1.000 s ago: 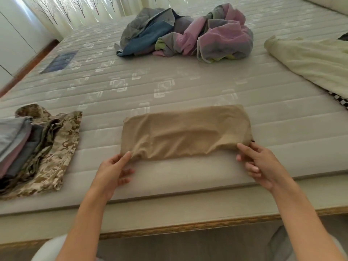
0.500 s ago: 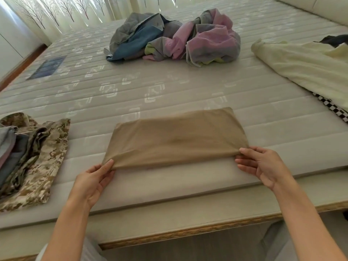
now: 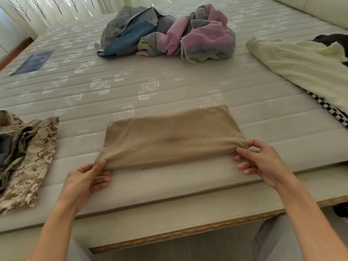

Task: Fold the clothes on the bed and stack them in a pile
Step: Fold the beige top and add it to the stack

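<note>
While my left hand (image 3: 88, 178) and right hand (image 3: 263, 161) each pinch a near corner of the tan cloth (image 3: 173, 136), the folded pile (image 3: 24, 157) sits left of it.

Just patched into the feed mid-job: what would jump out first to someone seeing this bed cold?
The tan folded garment lies at the near edge of the mattress, with the left hand pinching its near left corner and the right hand pinching its near right corner. Behind it, a crumpled heap of pink, grey and blue clothes sits unfolded at mid-bed. At far left lies the pile topped by a camouflage garment.
</note>
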